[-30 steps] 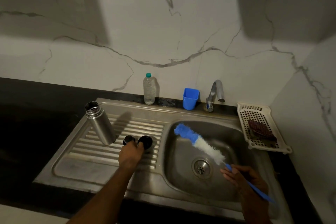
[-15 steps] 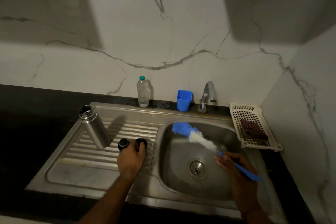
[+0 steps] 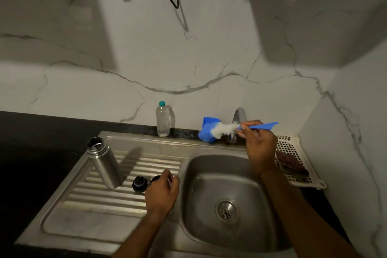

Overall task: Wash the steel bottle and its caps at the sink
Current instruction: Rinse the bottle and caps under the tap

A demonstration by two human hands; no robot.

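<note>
The brush (image 3: 224, 129) is being gripped by its handle in the right hand (image 3: 259, 144), over the back rim of the sink (image 3: 209, 243). Its long axis is being kept level, with the bristles toward 9 o'clock and the handle tip toward 3 o'clock. The bristles are being held before the cup (image 3: 206, 121), beside the tap (image 3: 238, 114). The bottle (image 3: 103, 163) is being left upright on the drainboard, mouth up, at 10 o'clock from the left hand (image 3: 162, 192). A cap (image 3: 139, 183) is sitting just beside its base. A second cap (image 3: 155, 178) is being clasped by the curled left hand.

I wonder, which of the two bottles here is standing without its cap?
The steel bottle on the drainboard; its mouth is open, whereas the clear plastic bottle wears a teal cap.
</note>
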